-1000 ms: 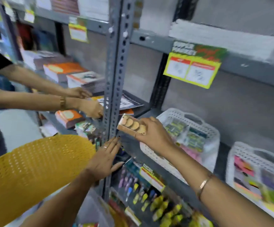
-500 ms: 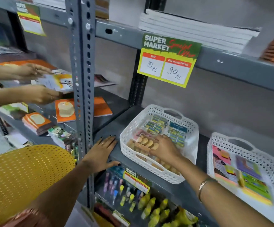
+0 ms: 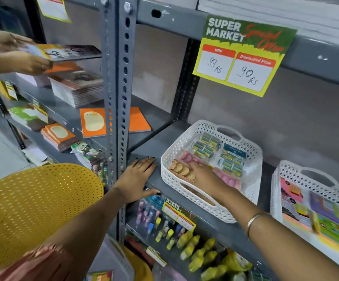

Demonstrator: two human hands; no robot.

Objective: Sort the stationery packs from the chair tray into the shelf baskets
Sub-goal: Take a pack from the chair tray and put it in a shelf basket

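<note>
Inside the white lattice basket (image 3: 251, 175), near its front-left corner, right hand (image 3: 203, 177) lies flat over the tan eraser pack (image 3: 181, 170), fingers loosely spread, pressing rather than pinching; probably seating it beside the pink packs (image 3: 228, 180). Left hand (image 3: 137, 178) splayed wide on the shelf edge (image 3: 158, 183) left of the basket, likely a brace.

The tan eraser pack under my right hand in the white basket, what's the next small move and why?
Probably lift the right hand off and draw it back out. The tan pack already lies flat inside the white basket, beside the pink packs, so it seems placed. The left hand only rests flat on the shelf edge.
</note>
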